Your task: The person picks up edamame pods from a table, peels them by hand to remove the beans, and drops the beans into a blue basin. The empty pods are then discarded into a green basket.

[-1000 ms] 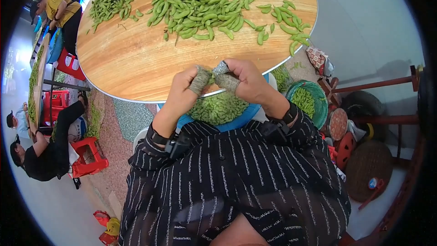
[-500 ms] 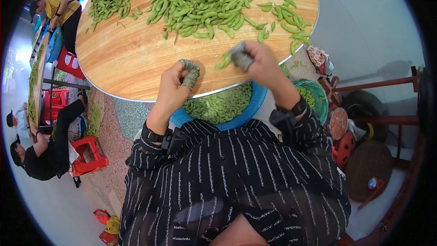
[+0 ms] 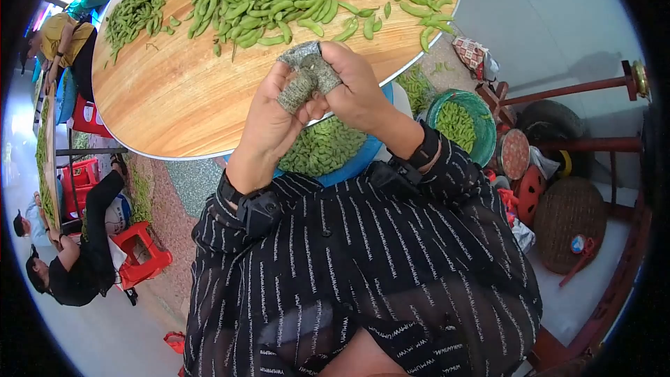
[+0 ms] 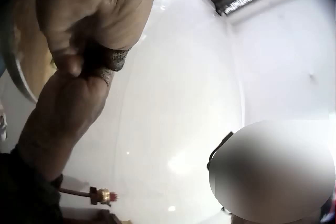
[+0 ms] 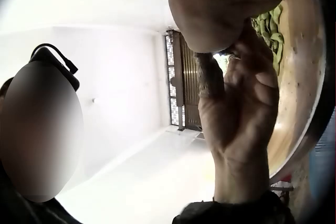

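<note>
In the head view my left hand (image 3: 269,112) and right hand (image 3: 356,91) meet over the near table edge, fingers curled and tips pressed together. Grey-green wraps (image 3: 299,91) cover thumbs and index fingers. The soybean pod seen earlier in my right hand is hidden behind the wrapped fingertips. Below the hands, a blue basin (image 3: 375,157) holds a heap of green beans (image 3: 324,146). Beyond them, green soybean pods (image 3: 279,3) lie piled on the round wooden table (image 3: 181,105). The right wrist view shows the left hand (image 5: 241,113) up close, palm side on.
A green basket (image 3: 492,132) of pods stands on the floor at right, near a wooden rack (image 3: 565,94) and a round woven lid (image 3: 569,223). At left are red stools (image 3: 143,255), another table and several seated people. Scattered pods (image 3: 419,3) lie toward the table's right side.
Half a second ago my hands were apart, the right one carrying a green pod over the table. Now the right hand has come left to the left hand, and the head view has shifted slightly.
</note>
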`<state>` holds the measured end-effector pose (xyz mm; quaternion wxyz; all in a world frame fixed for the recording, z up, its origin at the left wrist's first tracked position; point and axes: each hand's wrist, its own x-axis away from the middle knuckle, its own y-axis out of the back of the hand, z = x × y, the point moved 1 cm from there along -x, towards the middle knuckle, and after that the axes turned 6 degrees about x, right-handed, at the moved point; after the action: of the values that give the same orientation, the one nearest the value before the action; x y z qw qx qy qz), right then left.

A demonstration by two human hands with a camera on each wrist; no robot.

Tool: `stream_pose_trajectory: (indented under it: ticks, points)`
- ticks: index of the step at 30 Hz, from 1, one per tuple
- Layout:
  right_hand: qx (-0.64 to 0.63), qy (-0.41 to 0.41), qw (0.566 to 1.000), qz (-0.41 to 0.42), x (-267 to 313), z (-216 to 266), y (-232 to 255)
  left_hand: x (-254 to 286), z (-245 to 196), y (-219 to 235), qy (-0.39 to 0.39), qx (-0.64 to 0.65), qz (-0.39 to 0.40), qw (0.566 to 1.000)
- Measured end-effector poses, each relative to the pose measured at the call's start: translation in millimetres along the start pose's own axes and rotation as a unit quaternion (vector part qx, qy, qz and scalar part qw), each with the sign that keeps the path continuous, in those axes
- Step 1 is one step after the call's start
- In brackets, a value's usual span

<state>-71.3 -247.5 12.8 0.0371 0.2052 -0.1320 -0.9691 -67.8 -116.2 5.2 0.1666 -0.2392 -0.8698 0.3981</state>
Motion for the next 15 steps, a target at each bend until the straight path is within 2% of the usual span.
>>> stream_pose_trajectory:
  ticks: [1,3,4,6,7,9,10,12,13,15]
  points:
    - [-0.042,-0.041,0.998,0.013,3.1,1.6,1.6,-0.9,1.6,5.0,0.001,0.001,-0.001,1.0]
    - [-0.125,-0.123,0.984,0.04,9.7,3.5,4.4,-2.8,4.6,12.2,0.016,0.026,0.06,0.998]
    - [-0.124,-0.126,0.983,0.042,13.8,4.3,4.5,-4.0,8.6,15.4,0.016,0.029,0.059,0.998]
    - [0.028,-0.025,0.999,0.021,20.4,7.3,6.1,-6.3,15.4,15.1,0.013,0.013,-0.009,1.0]
    - [0.03,-0.024,0.999,0.02,21.4,4.4,7.3,-7.9,17.4,8.8,0.013,0.013,-0.007,1.0]
    - [0.182,0.057,0.981,0.022,26.2,-1.3,8.5,-8.2,21.6,-5.8,-0.011,0.029,-0.091,0.995]
    - [0.182,0.057,0.982,0.022,26.5,-1.1,10.0,-9.6,21.5,-8.4,-0.011,0.028,-0.092,0.995]
    - [0.277,0.118,0.954,0.014,27.2,1.3,12.4,-13.3,21.4,-9.4,0.024,0.091,-0.143,0.985]
    - [0.276,0.118,0.954,0.014,30.1,2.1,12.6,-14.7,22.6,-3.8,0.023,0.092,-0.144,0.985]
    - [0.173,0.089,0.978,-0.071,37.1,2.0,14.8,-16.2,23.7,10.7,0.024,0.09,-0.014,0.996]
